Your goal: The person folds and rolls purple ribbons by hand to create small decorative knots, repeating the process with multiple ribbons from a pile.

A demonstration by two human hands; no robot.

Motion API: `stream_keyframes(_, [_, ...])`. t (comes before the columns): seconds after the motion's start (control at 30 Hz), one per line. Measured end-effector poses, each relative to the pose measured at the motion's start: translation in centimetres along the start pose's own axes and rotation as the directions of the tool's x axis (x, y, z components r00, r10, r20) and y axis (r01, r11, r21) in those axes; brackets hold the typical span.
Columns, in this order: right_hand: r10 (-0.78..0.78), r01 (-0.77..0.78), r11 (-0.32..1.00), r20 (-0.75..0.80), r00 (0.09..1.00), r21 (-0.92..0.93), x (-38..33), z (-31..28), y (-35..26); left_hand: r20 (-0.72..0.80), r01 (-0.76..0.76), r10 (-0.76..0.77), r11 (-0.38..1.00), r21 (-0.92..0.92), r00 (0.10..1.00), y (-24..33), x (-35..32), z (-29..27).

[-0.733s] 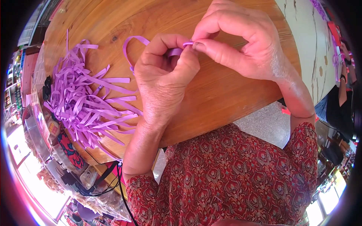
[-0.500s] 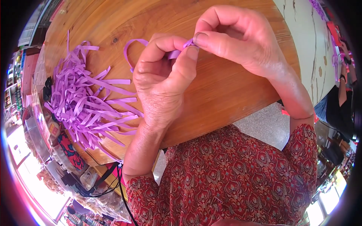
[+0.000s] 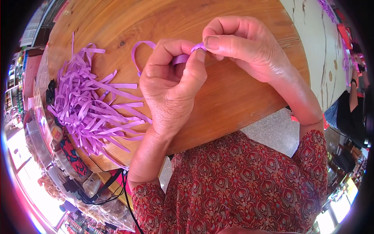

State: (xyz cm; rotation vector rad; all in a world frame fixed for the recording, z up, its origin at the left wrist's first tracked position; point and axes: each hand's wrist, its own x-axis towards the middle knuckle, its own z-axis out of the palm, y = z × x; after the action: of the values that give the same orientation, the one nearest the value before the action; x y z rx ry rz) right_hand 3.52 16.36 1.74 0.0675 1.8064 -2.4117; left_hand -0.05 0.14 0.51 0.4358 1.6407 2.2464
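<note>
A purple ribbon strap (image 3: 142,46) loops out behind my left hand (image 3: 171,80) and runs through its curled fingers. Thumb and forefinger of that hand pinch the strap near its end. My right hand (image 3: 245,46) meets it there, thumb and forefinger closed on the same end, so the fingertips of both hands nearly touch. A small darker purple piece shows on the loop beside the left knuckles. To the left, a tangled heap of similar purple straps (image 3: 83,101) lies on the wooden table (image 3: 233,105), some ends reaching toward my left wrist.
A white marbled surface (image 3: 319,50) adjoins the table at right, with more purple straps (image 3: 329,9) at its far end. Another person's arm (image 3: 353,87) shows at the right edge. Clear bags and goods (image 3: 70,163) crowd the left edge; black cables (image 3: 124,191) hang below.
My right hand has shifted slightly down, its fingers drawing closer together at the strap's end. The left hand has moved a little to the right, still pinching.
</note>
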Motion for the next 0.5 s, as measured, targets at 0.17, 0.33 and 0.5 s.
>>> stream_keyframes(0.17, [-0.01,0.01,0.999,0.014,1.0,0.043,-0.04,0.02,0.08,-0.002,0.09,-0.091,0.992,-0.084,0.996,0.49,-0.12,0.1])
stream_keyframes(0.33, [-0.018,0.014,0.996,0.051,0.999,0.084,-0.07,0.02,0.27,0.058,0.169,-0.159,0.938,-0.303,0.986,0.03,-0.19,-0.2])
stream_keyframes(0.5, [0.017,-0.036,0.984,0.11,0.994,0.172,-0.1,-0.32,0.36,0.111,0.12,-0.089,0.942,-0.314,0.99,-0.3,-0.23,-0.33])
